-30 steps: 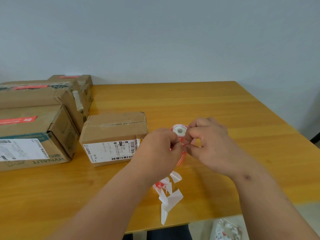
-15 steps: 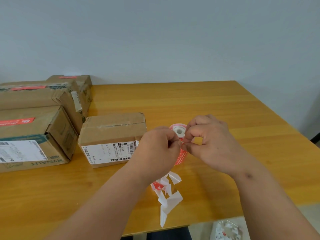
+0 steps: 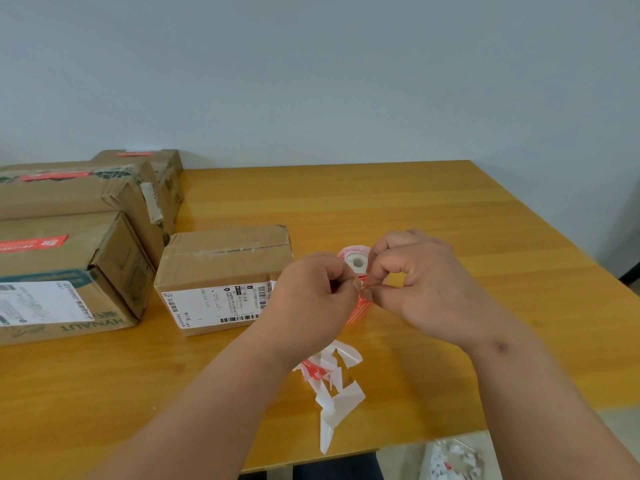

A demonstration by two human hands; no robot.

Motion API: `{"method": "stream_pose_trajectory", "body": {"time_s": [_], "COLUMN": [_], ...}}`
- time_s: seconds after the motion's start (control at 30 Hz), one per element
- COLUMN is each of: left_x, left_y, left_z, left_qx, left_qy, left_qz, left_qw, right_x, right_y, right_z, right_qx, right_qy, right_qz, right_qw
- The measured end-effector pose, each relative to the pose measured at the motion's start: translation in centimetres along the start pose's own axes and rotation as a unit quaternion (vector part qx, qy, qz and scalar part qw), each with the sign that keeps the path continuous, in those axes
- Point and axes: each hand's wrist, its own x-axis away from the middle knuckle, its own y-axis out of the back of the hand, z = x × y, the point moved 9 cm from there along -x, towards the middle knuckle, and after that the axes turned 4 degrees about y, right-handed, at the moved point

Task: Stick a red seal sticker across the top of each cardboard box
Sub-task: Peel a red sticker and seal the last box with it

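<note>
While each hand pinches one sticker strip, four boxes sit left; three bear red seals.

"HYNAUT" printed upside down on front face of near-left box. Shipping labels on it and on middle box: barcodes, print too small.

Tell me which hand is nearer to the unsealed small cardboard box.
Left. The left hand sits just beside the small cardboard box, overlapping its right end in this view. The right hand is farther right, beyond the sticker roll.
</note>
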Motion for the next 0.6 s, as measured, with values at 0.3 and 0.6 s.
{"method": "stream_pose_trajectory", "body": {"time_s": [0.3, 0.6], "left_x": [-0.12, -0.02], "left_y": [0.06, 0.72], "left_z": [0.39, 0.37], "left_qx": [-0.01, 0.022], "left_qy": [0.056, 0.076], "left_qz": [0.052, 0.074], "left_qw": [0.997, 0.994], "right_x": [-0.03, -0.34], "right_y": [0.36, 0.56], "right_z": [-0.17, 0.22], "right_qx": [0.045, 0.046], "right_qy": [-0.031, -0.013], "right_qz": [0.005, -0.006], "right_qw": [0.998, 0.999]}}
